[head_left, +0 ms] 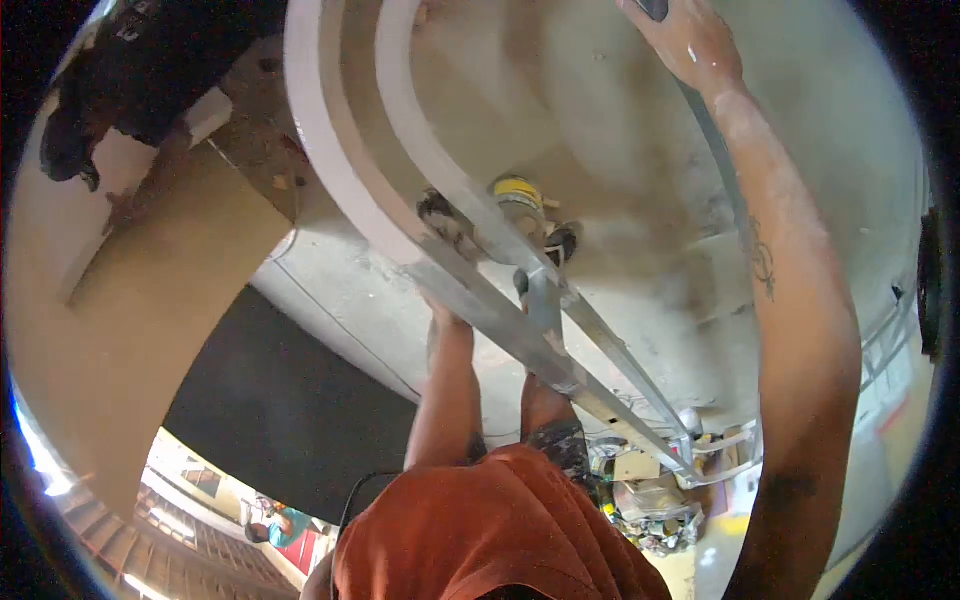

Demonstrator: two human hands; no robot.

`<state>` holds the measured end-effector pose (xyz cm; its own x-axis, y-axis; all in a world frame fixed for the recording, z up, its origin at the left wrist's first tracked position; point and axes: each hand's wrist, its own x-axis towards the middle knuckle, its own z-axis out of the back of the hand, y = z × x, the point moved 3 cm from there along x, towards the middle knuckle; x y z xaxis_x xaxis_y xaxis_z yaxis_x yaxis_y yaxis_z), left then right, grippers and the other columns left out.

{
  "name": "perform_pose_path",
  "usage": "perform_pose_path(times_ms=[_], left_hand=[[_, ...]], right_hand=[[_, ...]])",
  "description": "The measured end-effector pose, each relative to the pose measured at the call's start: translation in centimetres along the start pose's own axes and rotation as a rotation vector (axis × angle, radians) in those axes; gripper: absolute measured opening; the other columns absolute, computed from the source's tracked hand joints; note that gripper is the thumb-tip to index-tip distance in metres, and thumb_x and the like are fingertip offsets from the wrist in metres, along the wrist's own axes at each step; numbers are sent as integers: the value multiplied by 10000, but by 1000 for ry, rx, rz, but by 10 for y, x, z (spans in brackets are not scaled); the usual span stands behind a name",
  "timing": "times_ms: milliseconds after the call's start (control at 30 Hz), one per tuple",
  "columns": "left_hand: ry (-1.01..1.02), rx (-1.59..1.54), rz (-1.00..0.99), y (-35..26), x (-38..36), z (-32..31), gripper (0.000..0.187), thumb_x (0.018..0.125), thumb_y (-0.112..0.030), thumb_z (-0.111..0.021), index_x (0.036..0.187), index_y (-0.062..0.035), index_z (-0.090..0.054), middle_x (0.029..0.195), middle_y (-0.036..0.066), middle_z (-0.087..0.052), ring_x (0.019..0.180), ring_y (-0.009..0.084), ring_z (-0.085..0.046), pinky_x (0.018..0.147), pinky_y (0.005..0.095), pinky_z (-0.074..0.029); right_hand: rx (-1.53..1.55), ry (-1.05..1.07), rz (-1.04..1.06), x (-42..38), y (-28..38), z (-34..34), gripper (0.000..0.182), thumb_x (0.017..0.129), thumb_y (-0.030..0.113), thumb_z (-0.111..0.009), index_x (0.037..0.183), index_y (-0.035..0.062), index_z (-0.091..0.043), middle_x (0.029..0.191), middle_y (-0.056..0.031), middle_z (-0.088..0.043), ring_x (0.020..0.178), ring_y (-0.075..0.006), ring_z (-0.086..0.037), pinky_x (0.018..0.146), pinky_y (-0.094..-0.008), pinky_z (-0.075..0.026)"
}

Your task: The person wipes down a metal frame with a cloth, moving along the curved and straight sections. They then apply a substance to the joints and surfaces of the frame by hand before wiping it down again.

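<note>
- Step in hand, as I judge it: work on the pale plastered surface (620,120) that fills the upper middle of the frame, with a long piece held against it while a tool is pressed on
- The right hand (690,40) is at the top edge, right of centre, its forearm running down the right side of the frame
- Its grip looks wrapped around a dark handle (655,8); the fingers are cut off by the frame edge, so how tightly they are pressed together cannot be told for sure
- A thin grey bar (712,150) runs from under that hand down along the forearm, lying close to the surface
- The left hand is not in the picture
- At centre, a yellow-topped power tool (518,195) sits against the surface, just beside a pair of metal rails (520,340) that slant from centre to lower right
- A co-worker in an orange shirt (480,530), bottom centre, reaches up with both arms; one hand (445,315) touches the rails from below
- A curved white moulding (330,130) sweeps down the upper left
- Any further move calls for a steady hold on the handle, keeping the bar flat to the surface and well apart from the tool
</note>
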<state>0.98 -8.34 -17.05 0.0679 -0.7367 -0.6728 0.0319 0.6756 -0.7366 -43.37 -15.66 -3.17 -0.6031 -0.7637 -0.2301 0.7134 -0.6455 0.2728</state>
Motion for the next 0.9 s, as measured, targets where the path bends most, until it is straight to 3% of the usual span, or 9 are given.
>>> perform_pose_path(times_ms=[233, 267, 433, 567, 633, 667, 733, 800, 900], left_hand=[[460, 791, -324, 51, 140, -36, 415, 984, -236, -581, 1389, -151, -564, 1582, 180, -339, 1453, 413, -314, 1142, 553, -350], [219, 1398, -1015, 59, 109, -52, 377, 955, -281, -606, 1313, -173, -653, 1611, 154, -314, 1474, 421, -285, 1136, 596, -339], [687, 1628, -751, 142, 10, -29, 416, 912, -231, -623, 1327, -204, -637, 1607, 159, -311, 1503, 437, -199, 1164, 673, -222], [992, 1384, -814, 167, -6, -9, 431, 908, -263, -632, 1337, -224, -630, 1604, 144, -322, 1515, 390, -204, 1169, 677, -201], [1353, 1169, -993, 182, 16, 5, 419, 912, -257, -627, 1331, -244, -634, 1598, 144, -333, 1512, 363, -230, 1170, 686, -174], [1347, 1165, -998, 169, 28, 0, 419, 912, -257, -627, 1331, -244, -634, 1598, 144, -333, 1512, 363, -230, 1170, 686, -174], [855, 1451, -936, 136, 59, 1, 423, 888, -263, -622, 1310, -231, -629, 1588, 144, -350, 1481, 411, -273, 1120, 706, -267], [262, 1514, -896, 85, 106, -15, 498, 918, -286, -620, 1411, -247, -564, 1575, 160, -373, 1476, 415, -285, 1185, 641, -187], [293, 1305, -1105, 32, 157, -44, 447, 912, -242, -605, 1357, -203, -602, 1544, 219, -391, 1436, 459, -325, 1158, 647, -232]], right_hand=[[-110, -175, 83, 11, -21, -31, 717, 900, 509, -649, 1383, 3, -492, 1289, -268, -600, 1185, -430, -585, 1010, -486, -463], [-114, -208, 102, 10, -21, -31, 714, 899, 513, -647, 1370, -5, -507, 1279, -271, -606, 1183, -432, -586, 1014, -484, -458], [-18, -151, 119, 5, -6, -24, 697, 895, 484, -669, 1366, -6, -516, 1248, -284, -622, 1181, -438, -584, 996, -485, -458], [-4, -256, 177, 9, -14, -34, 672, 890, 444, -695, 1369, 6, -519, 1220, -279, -642, 1164, -431, -599, 984, -485, -462], [25, -246, 222, 11, -19, -36, 673, 888, 441, -701, 1373, 12, -515, 1205, -279, -648, 1159, -429, -604, 983, -484, -462], [58, -251, 249, 14, -20, -36, 675, 886, 437, -706, 1378, 19, -512, 1190, -278, -654, 1153, -427, -609, 983, -483, -462], [72, -236, 231, 13, -18, -35, 676, 885, 431, -710, 1386, 26, -504, 1198, -279, -651, 1159, -427, -608, 988, -481, -461], [76, -210, 211, 13, -18, -38, 679, 884, 425, -713, 1395, 34, -497, 1206, -280, -648, 1164, -427, -607, 993, -478, -459], [-25, -275, 192, 13, -14, -35, 672, 886, 425, -711, 1387, 30, -501, 1215, -285, -642, 1166, -432, -604, 990, -479, -461]])
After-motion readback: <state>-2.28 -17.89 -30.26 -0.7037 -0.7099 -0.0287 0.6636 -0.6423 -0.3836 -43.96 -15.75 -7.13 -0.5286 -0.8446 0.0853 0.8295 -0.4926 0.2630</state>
